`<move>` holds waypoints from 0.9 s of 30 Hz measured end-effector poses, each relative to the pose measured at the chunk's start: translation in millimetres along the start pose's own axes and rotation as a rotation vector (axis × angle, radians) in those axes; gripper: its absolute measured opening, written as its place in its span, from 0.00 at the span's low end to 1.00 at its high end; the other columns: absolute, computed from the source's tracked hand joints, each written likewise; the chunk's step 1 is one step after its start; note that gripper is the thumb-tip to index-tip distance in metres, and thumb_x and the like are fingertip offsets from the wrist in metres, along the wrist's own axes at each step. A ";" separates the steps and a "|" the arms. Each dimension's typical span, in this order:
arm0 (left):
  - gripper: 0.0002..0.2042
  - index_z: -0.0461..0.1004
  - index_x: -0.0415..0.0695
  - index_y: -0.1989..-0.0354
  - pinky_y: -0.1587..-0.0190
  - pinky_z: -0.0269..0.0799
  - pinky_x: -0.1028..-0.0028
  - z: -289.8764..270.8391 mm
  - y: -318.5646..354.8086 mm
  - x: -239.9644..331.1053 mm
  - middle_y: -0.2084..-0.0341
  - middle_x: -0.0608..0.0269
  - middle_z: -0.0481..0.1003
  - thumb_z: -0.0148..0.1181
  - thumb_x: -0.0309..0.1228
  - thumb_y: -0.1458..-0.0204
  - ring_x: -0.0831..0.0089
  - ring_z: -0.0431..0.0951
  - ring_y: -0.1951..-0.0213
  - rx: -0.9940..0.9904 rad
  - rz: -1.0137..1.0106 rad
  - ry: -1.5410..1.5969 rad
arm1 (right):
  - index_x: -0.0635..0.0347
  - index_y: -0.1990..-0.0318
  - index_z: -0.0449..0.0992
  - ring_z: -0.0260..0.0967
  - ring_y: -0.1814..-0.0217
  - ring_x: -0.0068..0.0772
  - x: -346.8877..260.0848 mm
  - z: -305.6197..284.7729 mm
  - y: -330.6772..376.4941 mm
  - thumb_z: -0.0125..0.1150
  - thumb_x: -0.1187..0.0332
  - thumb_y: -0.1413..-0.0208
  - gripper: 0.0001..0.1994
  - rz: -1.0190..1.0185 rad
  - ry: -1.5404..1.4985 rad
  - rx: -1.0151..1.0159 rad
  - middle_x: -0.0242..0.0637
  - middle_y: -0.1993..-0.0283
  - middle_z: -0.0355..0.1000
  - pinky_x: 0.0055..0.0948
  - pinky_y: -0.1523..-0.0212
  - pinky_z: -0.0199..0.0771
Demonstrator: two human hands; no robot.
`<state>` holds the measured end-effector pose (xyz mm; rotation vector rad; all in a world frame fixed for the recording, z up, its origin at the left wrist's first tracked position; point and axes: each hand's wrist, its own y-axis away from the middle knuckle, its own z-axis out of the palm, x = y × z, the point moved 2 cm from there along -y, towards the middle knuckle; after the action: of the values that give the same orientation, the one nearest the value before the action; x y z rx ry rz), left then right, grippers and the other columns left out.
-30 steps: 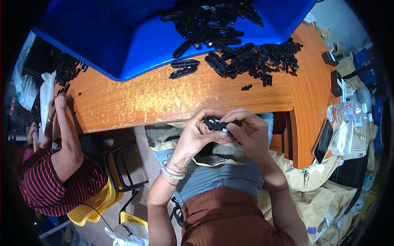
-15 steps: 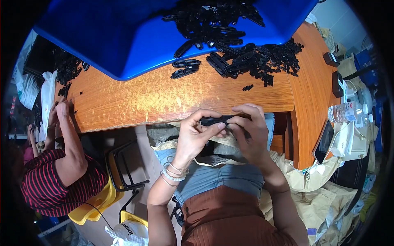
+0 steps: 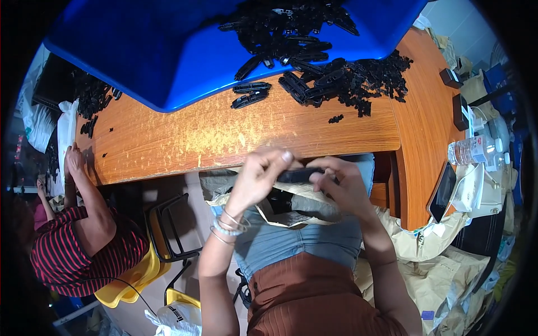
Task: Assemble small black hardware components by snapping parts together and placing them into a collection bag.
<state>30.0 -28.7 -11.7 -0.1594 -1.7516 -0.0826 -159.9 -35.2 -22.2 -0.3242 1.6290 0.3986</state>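
Note:
Just off the table's front edge, my right hand (image 3: 346,183) grips a long black plastic part (image 3: 297,176) by its right end. My left hand (image 3: 255,178) is beside the part's left end, thumb raised. Motion smears its fingers, so whether they touch the part is unclear. Beneath both hands, an open paper-lined bag (image 3: 297,219) rests at my lap, with dark pieces inside. On the table (image 3: 252,131), two similar black parts (image 3: 250,94) lie apart from a heap of small black pieces (image 3: 358,84).
A big blue bin (image 3: 196,73) lies tipped toward me, holding more black parts. At right are a phone (image 3: 441,192), a water bottle (image 3: 468,151) and small black boxes (image 3: 460,112). To my left, a person in a striped shirt (image 3: 84,249) sits at the same table.
My left hand has shifted slightly left and turned, its thumb now higher. The black part has moved a little right and down with my right hand. The neighbour's hands have dropped lower.

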 end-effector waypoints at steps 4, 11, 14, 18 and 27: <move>0.09 0.73 0.36 0.62 0.61 0.69 0.65 -29.9 -36.1 -9.8 0.67 0.51 0.73 0.58 0.25 0.52 0.59 0.74 0.65 0.520 0.319 -0.701 | 0.63 0.62 0.77 0.69 0.74 0.20 5.4 3.5 -1.9 0.60 0.71 0.51 0.10 -0.088 0.358 -0.307 0.35 0.76 0.70 0.21 0.73 0.65; 0.10 0.72 0.32 0.67 0.55 0.64 0.62 -49.1 -68.7 -33.2 0.67 0.48 0.71 0.60 0.22 0.59 0.53 0.68 0.61 0.543 0.212 -1.032 | 0.65 0.68 0.74 0.66 0.61 0.41 2.2 -35.6 -54.9 0.57 0.80 0.55 0.05 -0.589 0.946 0.431 0.40 0.65 0.70 0.33 0.61 0.67; 0.09 0.71 0.32 0.70 0.58 0.64 0.62 -37.2 -62.7 -25.1 0.72 0.48 0.71 0.60 0.22 0.61 0.54 0.69 0.64 0.508 0.244 -0.924 | 0.64 0.66 0.75 0.64 0.60 0.44 15.0 -53.0 -73.7 0.57 0.80 0.56 0.07 -0.521 1.056 0.302 0.40 0.63 0.68 0.34 0.61 0.65; 0.10 0.73 0.36 0.66 0.73 0.66 0.73 -15.4 -41.0 -24.1 0.76 0.55 0.72 0.62 0.23 0.58 0.70 0.72 0.77 0.367 -0.072 -0.320 | 0.68 0.61 0.74 0.66 0.68 0.27 24.0 -46.1 -67.8 0.53 0.80 0.48 0.07 -0.239 -0.156 0.172 0.36 0.63 0.70 0.24 0.68 0.67; 0.11 0.75 0.37 0.65 0.71 0.68 0.79 16.2 -10.7 9.6 0.73 0.62 0.73 0.64 0.20 0.59 0.78 0.73 0.72 0.289 0.101 -0.197 | 0.75 0.56 0.71 0.70 0.71 0.26 -7.8 -24.6 -36.9 0.51 0.80 0.46 0.10 -0.048 -0.460 0.099 0.45 0.64 0.71 0.19 0.65 0.71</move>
<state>10.9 -36.3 -5.0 -0.0447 -1.9264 0.2668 -165.1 -79.4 -15.0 -0.1786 1.1837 0.3260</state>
